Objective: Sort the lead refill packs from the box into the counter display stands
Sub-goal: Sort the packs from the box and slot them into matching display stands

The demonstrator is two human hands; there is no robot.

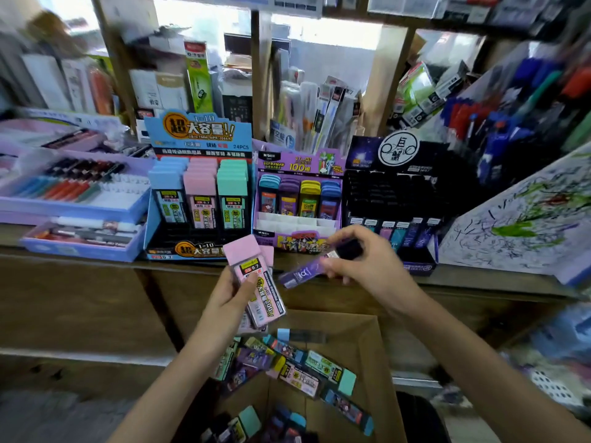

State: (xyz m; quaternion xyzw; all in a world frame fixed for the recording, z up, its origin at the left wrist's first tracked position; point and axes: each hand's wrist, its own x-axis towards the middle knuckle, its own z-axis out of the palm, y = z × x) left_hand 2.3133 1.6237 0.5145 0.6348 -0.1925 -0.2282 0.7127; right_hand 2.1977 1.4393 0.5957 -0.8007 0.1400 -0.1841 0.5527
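Above the cardboard box (361, 340) of loose lead refill packs (316, 372), the left hand (230, 295) grips stacked pink packs (256, 276), fingers curled round them, labels up for matching to the blue stand (192, 132). The right hand (361, 263) pinches a slim purple pack (300, 274) near the black stand (419, 266). Both stands sit at the desk (479, 278) edge, with open room in front.

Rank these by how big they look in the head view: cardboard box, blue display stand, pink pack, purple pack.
1. cardboard box, nearest the camera and cut off by the frame
2. blue display stand
3. pink pack
4. purple pack, partly hidden by the right hand
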